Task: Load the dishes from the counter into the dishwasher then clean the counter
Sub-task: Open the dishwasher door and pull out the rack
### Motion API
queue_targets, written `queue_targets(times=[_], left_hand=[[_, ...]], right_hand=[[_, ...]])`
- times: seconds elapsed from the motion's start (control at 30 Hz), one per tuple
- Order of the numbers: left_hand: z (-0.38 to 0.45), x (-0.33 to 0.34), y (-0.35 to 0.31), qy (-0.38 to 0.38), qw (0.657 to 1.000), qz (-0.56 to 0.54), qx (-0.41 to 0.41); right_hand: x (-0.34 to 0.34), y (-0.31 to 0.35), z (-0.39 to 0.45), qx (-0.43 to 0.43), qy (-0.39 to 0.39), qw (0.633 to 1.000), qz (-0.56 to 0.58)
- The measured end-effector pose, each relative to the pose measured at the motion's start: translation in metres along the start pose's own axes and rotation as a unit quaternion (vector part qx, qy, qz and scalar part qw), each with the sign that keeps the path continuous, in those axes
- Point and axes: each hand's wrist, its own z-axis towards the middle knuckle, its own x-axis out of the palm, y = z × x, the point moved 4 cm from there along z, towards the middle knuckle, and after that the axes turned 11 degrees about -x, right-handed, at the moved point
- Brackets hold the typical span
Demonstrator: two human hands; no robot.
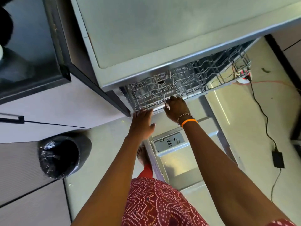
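Nearest, the open stainless dishwasher door lies flat. Beyond it, the left hand presses straight fingers on the grey wire dish rack; the right hand, just right, curls round its near rim, below the steel counter.

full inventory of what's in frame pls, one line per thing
dishwasher: 1, grey steel, top centre, door open flat below the hands
rack: 1, grey wire, partly out of the dishwasher, no dishes visible in it
detergent dispenser: 1, grey, on the inner face of the door
bin: 1, grey with black liner, on the floor, left
adapter: 1, black, on the floor, right, with cable
bracelets: orange band and beaded string, right wrist
foot: 1, bare, beside the door
left hand: fingers flat at the rack's front edge
right hand: fingers curled on the rack's front edge
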Motion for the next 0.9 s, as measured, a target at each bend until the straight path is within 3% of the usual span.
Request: queue_targets(times=[0.2, 0.6, 0.73, 0.9], left_hand=[[-0.072, 0.052, -0.024, -0.010, 1.000, -0.019, -0.011], [-0.161, 0.117, -0.053, 0.068, 0.982, -0.147, -0.093], [-0.172, 0.092, -0.047, 0.059, 0.941, -0.304, -0.138], [-0.187, 0.026, -0.008, -0.056, 0.862, -0.472, -0.176]], right_hand=[[0.030, -0.011, -0.095, 0.017, 0.045, 0.999, 0.007], [0.058, -0.013, -0.206, 0.022, 0.025, 0.999, 0.041], [0.048, 0.008, -0.200, 0.020, 0.012, 0.994, 0.106], [0.010, 0.086, -0.168, -0.062, -0.055, 0.976, 0.203]])
